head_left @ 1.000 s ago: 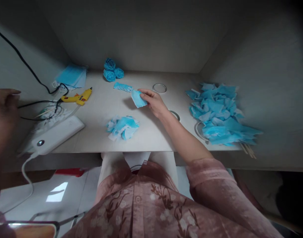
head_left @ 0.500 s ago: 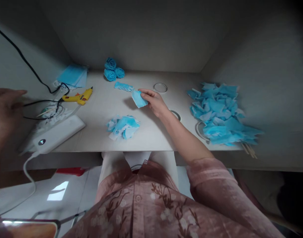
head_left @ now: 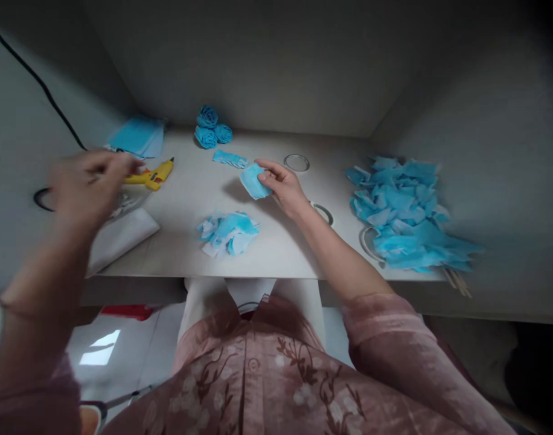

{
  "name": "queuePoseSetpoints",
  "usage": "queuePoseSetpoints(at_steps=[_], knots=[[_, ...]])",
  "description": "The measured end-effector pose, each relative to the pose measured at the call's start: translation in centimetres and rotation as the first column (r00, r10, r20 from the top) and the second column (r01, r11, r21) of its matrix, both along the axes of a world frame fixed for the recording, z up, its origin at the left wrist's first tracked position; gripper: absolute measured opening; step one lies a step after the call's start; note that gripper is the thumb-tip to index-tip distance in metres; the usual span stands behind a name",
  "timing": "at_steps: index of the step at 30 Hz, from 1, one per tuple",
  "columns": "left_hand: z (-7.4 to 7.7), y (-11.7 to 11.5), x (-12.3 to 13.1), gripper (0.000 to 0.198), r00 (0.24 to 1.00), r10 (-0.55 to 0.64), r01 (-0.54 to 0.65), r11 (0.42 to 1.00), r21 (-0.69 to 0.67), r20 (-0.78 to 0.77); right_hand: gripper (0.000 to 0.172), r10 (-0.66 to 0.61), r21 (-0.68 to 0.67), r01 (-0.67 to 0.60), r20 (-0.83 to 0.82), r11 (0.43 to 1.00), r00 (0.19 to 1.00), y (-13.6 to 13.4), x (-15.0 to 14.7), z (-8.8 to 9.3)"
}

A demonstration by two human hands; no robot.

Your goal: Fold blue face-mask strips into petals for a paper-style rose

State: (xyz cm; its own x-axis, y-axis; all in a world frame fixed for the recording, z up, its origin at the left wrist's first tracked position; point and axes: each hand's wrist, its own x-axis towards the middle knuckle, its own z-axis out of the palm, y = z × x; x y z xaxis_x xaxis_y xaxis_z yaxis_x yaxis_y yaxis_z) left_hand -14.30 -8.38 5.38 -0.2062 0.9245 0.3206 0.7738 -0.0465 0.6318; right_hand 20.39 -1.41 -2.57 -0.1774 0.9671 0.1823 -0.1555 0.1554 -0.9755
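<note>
A small light-blue piece of mask fabric (head_left: pixel 255 181) is pinched between the thumb and fingers of my right hand (head_left: pixel 283 186), held above the table. Beyond it lies a folded blue strip (head_left: pixel 230 159). My left hand (head_left: pixel 93 181), smeared by motion, is at the left beside the yellow glue gun (head_left: pixel 156 176). Its fingertips overlap the gun's rear end; whether they touch it I cannot tell. In front of the right hand sits a small heap of blue and white scraps (head_left: pixel 229 232).
Three blue rolled flowers (head_left: pixel 207 127) stand at the back. Flat masks (head_left: pixel 138 136) and a white power bank (head_left: pixel 122 238) are on the left. On the right lie a large pile of blue pieces (head_left: pixel 398 205), thin sticks (head_left: pixel 457 283), and rings (head_left: pixel 297 162). A black cable (head_left: pixel 36 81) hangs at left.
My left hand has swung in from the far left edge to beside the glue gun, covering part of the power bank and cables. My right hand keeps the fabric piece, turned slightly.
</note>
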Motion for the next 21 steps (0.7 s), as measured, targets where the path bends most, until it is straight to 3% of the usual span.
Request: queuePoseSetpoints(at_steps=[1,4,8,10,14,21], knots=[[0.4,0.4,2.6,0.042,0.996,-0.04,0.038,0.999,0.03,0.077,0.053,-0.004,0.022,0.004,0.014,1.0,1.0,-0.1,-0.1,0.1],[0.1,2.8,8.9,0.04,0.893,-0.324,0.348,0.937,-0.022,0.314,0.054,-0.023,0.069,0.022,0.012,0.997,1.0,-0.4,-0.2,0.4],[-2.5,6.0,13.5,0.039,0.671,-0.478,0.637,0.763,-0.11,0.567,0.056,-0.036,0.073,0.036,-0.009,0.997,0.999,-0.5,-0.1,0.8],[-3.7,6.8,14.7,0.038,0.606,-0.461,0.674,0.73,-0.111,0.649,0.057,-0.049,0.06,0.049,-0.001,0.997,0.999,-0.6,-0.1,0.9],[-4.8,7.0,15.6,0.042,0.541,-0.393,0.658,0.748,-0.084,0.743,0.057,-0.072,0.024,0.073,-0.012,0.997,0.997,-0.6,-0.1,1.0],[-5.4,7.0,14.9,0.043,0.557,-0.42,0.683,0.722,-0.108,0.717,0.06,0.022,-0.082,-0.026,-0.045,0.996,0.999,-0.7,-0.3,1.2]])
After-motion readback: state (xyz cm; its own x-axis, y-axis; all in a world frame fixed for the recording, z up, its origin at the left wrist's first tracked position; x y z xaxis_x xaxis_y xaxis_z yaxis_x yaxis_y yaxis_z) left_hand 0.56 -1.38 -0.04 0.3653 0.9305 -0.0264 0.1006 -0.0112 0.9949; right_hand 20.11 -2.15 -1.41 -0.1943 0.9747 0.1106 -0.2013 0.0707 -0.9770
